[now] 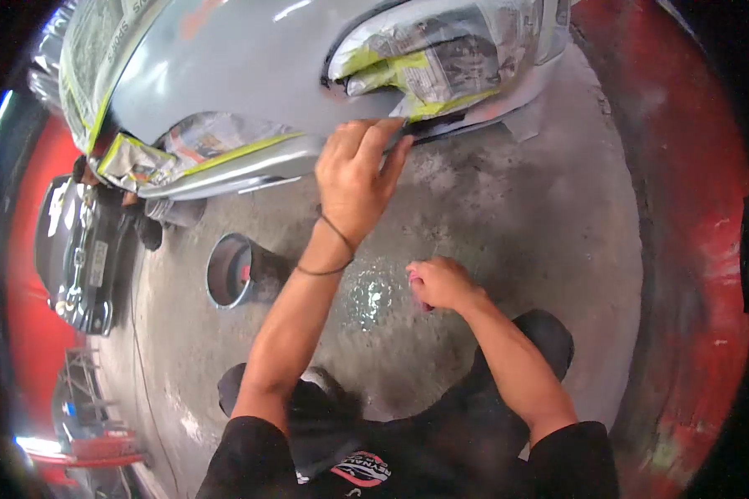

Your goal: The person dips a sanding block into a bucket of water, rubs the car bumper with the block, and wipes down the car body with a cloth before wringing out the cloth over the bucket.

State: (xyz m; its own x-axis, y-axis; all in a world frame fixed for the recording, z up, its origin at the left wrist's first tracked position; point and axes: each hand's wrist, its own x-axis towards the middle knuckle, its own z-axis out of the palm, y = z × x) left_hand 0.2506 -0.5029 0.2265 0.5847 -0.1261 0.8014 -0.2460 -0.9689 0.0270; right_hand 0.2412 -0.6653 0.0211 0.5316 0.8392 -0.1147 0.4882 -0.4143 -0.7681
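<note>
A grey car body (225,66) fills the top of the head view, with newspaper and yellow-green tape (429,75) masking its openings. My left hand (358,170) is raised to the lower edge of the body, fingers bent around something dark and thin near the black gap; its exact shape is hidden. Lower and to the right, my right hand (443,283) is closed on a pink cloth-like piece (418,291) above the wet floor, apart from the car.
A grey bucket (262,270) stands on the concrete floor (508,208) left of my hands. A dark car front (75,249) and a metal rack (87,391) are at the far left. Red surface (699,249) lies at the right. My knees are below.
</note>
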